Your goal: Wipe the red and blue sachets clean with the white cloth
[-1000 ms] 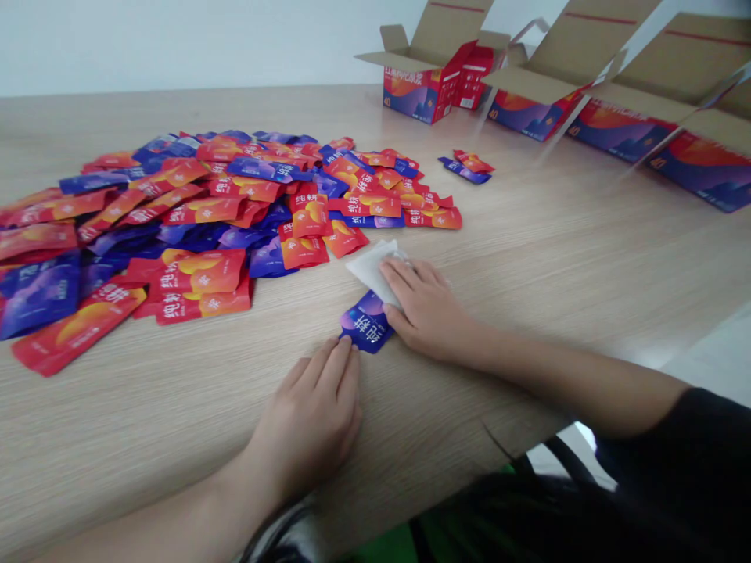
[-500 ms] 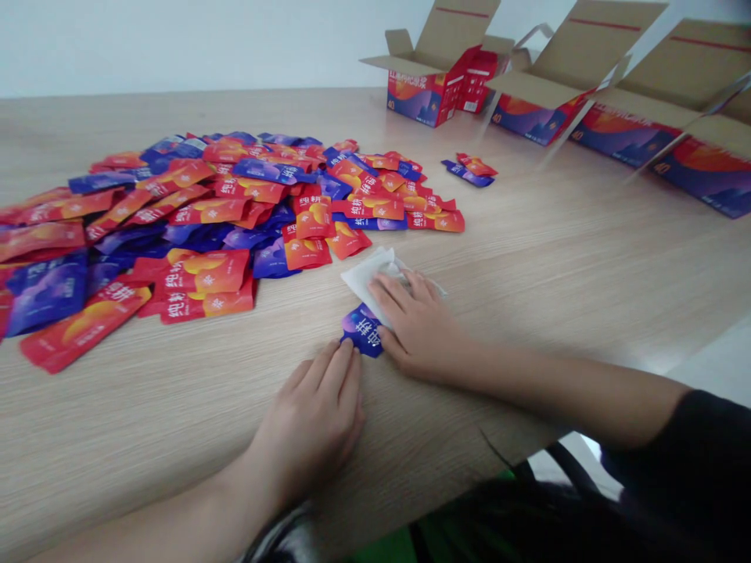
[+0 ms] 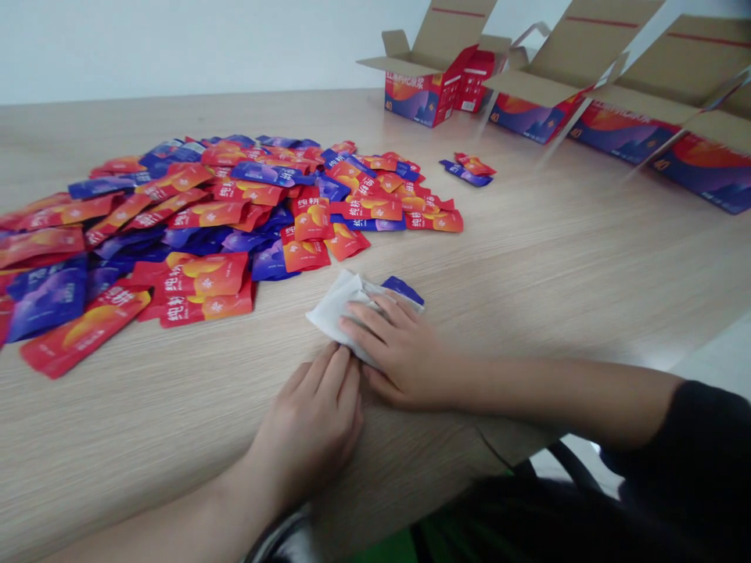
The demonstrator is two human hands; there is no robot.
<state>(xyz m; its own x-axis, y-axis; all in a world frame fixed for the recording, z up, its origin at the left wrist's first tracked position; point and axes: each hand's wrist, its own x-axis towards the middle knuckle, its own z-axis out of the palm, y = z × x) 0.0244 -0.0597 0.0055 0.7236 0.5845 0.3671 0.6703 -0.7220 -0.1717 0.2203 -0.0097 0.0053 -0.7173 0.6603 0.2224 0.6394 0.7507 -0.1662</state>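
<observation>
A blue pouch point(image 3: 402, 289) lies flat on the table, mostly covered by a folded white tissue point(image 3: 329, 306); only its far end shows. My right hand point(image 3: 399, 344) presses the tissue down over the pouch, with its fingers bent across the tissue. My left hand point(image 3: 320, 407) is closed, its fingertips pinching the pouch's near end at the tissue's edge. That near end is now hidden under the tissue and fingers. Beyond my hands is a large heap of red and blue pouches point(image 3: 205, 211).
Several open red-and-blue cardboard boxes point(image 3: 411, 98) stand along the back right, flaps raised. A few pouches point(image 3: 469, 170) lie apart from the heap, in front of the boxes. The wooden table point(image 3: 557, 266) has its near edge close to my body.
My right hand and the tissue have slid toward me and left along the pouch, covering its near end and baring its far end. My left hand has stayed almost still.
</observation>
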